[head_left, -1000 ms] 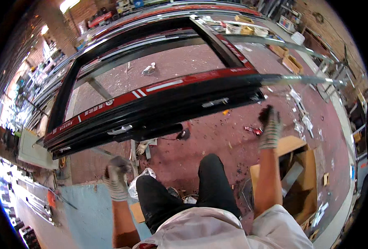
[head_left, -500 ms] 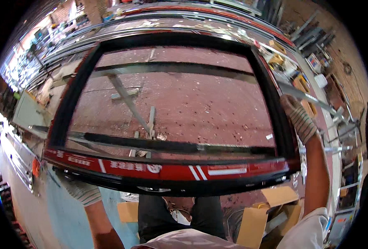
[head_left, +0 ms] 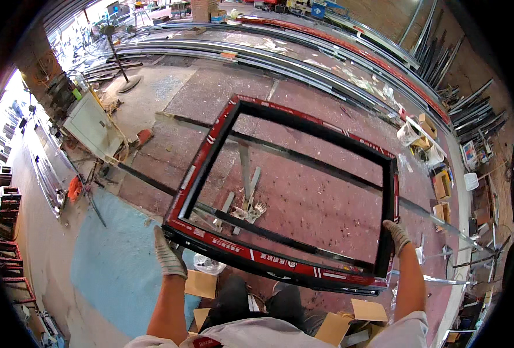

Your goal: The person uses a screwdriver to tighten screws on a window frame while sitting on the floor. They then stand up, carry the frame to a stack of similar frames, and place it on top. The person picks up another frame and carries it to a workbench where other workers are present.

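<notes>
- I had the frame, black with red strips, out in front of the body, set askew so that its near side ran lower toward the right
- My left hand, gloved, was closed on the near left corner, its fingers partly hidden by the frame
- My right hand, gloved too, was closed on the right side, toward the near end, its fingertips curled over the edge
- Through the opening I saw the near bar and the far bar crossing beneath; I could not tell whether the frame touched either
- Below them I saw the reddish floor, speckled with debris
- A white bag lay near my left hand, beyond the blue patch of ground
- An open carton stood near the legs, on the right
- Farther off, I made out long profiles and a pale cabinet
</notes>
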### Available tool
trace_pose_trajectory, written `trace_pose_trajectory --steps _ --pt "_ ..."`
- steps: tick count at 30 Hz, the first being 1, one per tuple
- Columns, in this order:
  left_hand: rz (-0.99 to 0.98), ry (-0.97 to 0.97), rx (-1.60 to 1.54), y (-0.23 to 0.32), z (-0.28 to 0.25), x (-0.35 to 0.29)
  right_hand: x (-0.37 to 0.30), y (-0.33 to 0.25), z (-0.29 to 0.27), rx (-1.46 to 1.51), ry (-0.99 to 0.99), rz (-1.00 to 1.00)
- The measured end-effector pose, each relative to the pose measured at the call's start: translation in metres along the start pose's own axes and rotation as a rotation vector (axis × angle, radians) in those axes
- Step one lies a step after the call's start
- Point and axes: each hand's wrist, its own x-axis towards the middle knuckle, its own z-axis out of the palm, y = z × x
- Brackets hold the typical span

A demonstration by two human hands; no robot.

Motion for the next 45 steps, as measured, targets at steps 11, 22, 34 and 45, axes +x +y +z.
trace_pose_trajectory --steps 11,22,34,45 --pt "0.703 -0.001 1.109 0.079 0.039 0.02 0.004 -0.006 0.012 -0.041 0.107 0.066" --pt "0.346 -0.188 1.463 0.078 0.113 0.014 -0.01 -0.023 0.019 0.089 0.006 0.084" --pt "0.361 -0.124 1.491 0.056 0.103 0.039 0.118 -0.138 0.019 -0.367 0.203 -0.087" --pt "0.312 -0.063 1.447 0.068 0.139 0.008 0.108 -0.123 0.037 -0.457 0.313 -0.239"
